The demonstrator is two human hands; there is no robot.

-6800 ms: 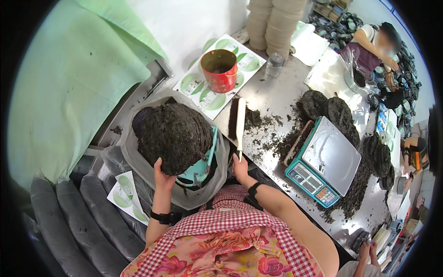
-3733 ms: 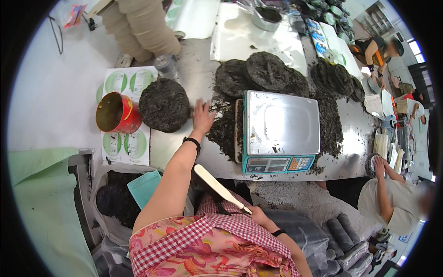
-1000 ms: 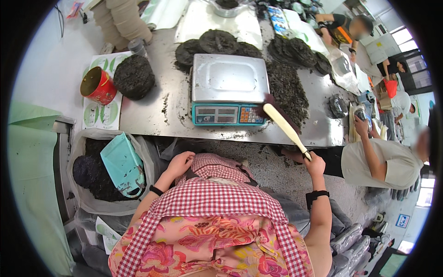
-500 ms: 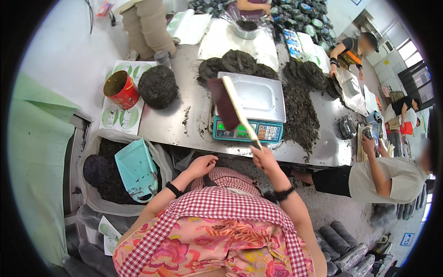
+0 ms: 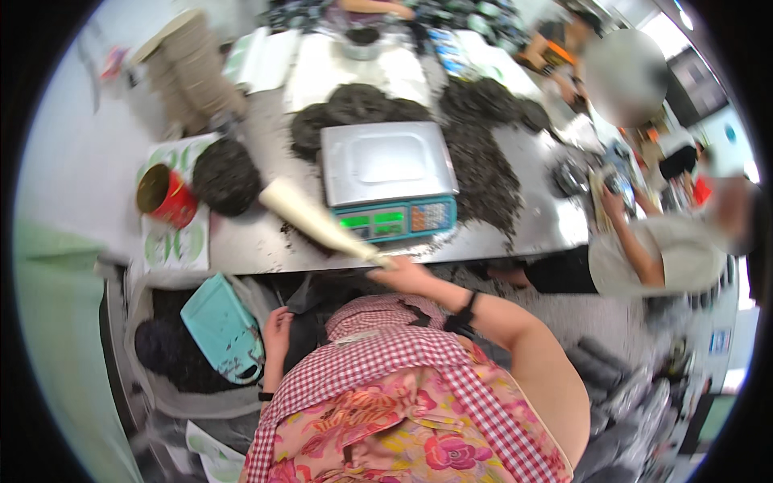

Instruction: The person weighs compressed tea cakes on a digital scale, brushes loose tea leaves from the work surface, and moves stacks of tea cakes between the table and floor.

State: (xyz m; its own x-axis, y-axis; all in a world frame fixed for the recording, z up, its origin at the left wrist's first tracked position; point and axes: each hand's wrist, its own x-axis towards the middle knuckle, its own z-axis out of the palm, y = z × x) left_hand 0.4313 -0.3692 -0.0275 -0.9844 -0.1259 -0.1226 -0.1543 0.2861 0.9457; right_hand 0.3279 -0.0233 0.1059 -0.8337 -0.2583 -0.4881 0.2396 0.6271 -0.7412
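My right hand is closed round the handle of a pale wooden brush, smeared by motion, over the table's near edge. Its head points up and left, just left of the digital scale. The scale has a bare silver pan and a teal base with lit green displays. My left hand hangs low beside the sack, its fingers loosely bent and apart, with nothing seen in them. A dark round cake of shaggy material sits beyond the brush, by a red tin.
Dark cakes and loose dark crumbs lie behind and right of the scale on the metal table. A lined sack at lower left holds dark material and a teal dustpan. Co-workers stand right and far.
My right hand has swung the brush left and down, off the scale to its left side. My left hand has moved left and lower, towards the sack. The view has shifted.
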